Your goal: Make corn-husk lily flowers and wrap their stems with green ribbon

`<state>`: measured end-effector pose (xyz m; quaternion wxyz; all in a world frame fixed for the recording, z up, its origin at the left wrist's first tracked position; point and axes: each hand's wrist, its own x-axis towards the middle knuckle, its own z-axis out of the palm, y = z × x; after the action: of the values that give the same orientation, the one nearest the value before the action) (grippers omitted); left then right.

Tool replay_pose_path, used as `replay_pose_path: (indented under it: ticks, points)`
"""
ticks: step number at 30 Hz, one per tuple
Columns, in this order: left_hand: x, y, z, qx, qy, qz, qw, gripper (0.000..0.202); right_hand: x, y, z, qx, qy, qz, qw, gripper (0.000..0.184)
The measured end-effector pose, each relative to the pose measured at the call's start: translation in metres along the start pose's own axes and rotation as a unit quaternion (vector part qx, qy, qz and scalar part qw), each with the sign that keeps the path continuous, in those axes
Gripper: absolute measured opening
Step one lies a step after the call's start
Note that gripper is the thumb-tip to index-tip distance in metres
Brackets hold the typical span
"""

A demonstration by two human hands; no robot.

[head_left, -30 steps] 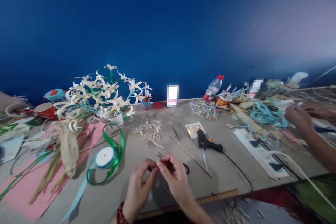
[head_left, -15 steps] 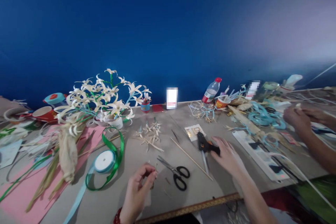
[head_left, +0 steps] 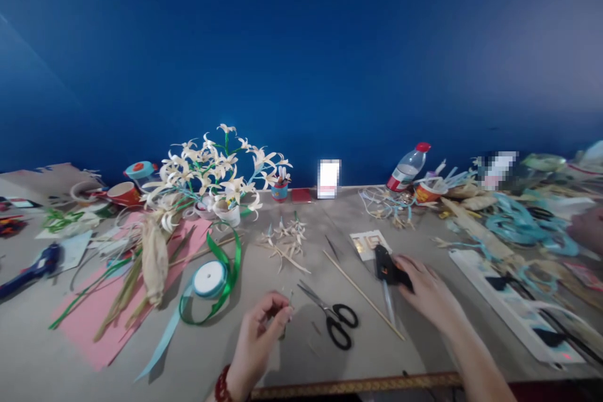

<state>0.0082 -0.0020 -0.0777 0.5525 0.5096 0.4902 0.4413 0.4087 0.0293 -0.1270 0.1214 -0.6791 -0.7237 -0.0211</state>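
My left hand (head_left: 266, 333) is closed in a pinch on a thin stem (head_left: 291, 296), small and greenish; its lower end is partly hidden by the fingers. Just right of it lies a pair of scissors (head_left: 332, 317) with black handles, blades pointing away. My right hand (head_left: 426, 286) has its fingers around the handle of a black glue gun (head_left: 384, 264), with a translucent glue stick (head_left: 389, 304) jutting toward me. Beneath the gun's front is a small card (head_left: 365, 244). A thin wooden stick (head_left: 362, 294) lies between scissors and gun. Loose pale husk flowers (head_left: 287, 239) lie farther back.
A pot of white flowers (head_left: 230, 215) stands at back left, near a ribbon spool (head_left: 208, 277) and pink paper (head_left: 98, 345). A blue glue gun (head_left: 44, 264) lies far left. On the right are a power strip (head_left: 509, 308), a bottle (head_left: 409, 166) and another person's hand (head_left: 586, 226).
The view has swung left, so everything sits farther right and the blue glue gun has come into sight. My right hand has closed in slightly on the black glue gun. My left still pinches the stem.
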Motion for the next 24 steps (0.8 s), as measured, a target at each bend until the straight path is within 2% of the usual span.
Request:
replay_pose_path:
  ticks: [4, 9, 15, 20, 24]
  points:
    - [-0.002, 0.0, 0.001, 0.001, -0.007, -0.01, 1.0, 0.033, 0.011, 0.003, -0.008, 0.036, -0.055, -0.003, 0.998, 0.049]
    - [-0.003, 0.002, 0.001, 0.002, -0.003, -0.009, 1.0, 0.033, 0.019, 0.006, -0.022, 0.086, -0.101, -0.013, 0.991, 0.035]
    - [-0.002, 0.001, 0.001, 0.0, 0.006, -0.001, 1.0, 0.033, 0.024, 0.011, -0.028, 0.117, -0.118, -0.015, 0.986, 0.026]
    - [-0.002, 0.004, 0.004, -0.007, 0.011, -0.008, 1.0, 0.037, 0.029, 0.016, -0.039, 0.156, -0.133, -0.007, 0.979, 0.027]
    - [-0.001, 0.005, 0.005, -0.014, 0.01, -0.014, 1.0, 0.038, 0.03, 0.024, -0.044, 0.186, -0.101, 0.02, 0.977, 0.034]
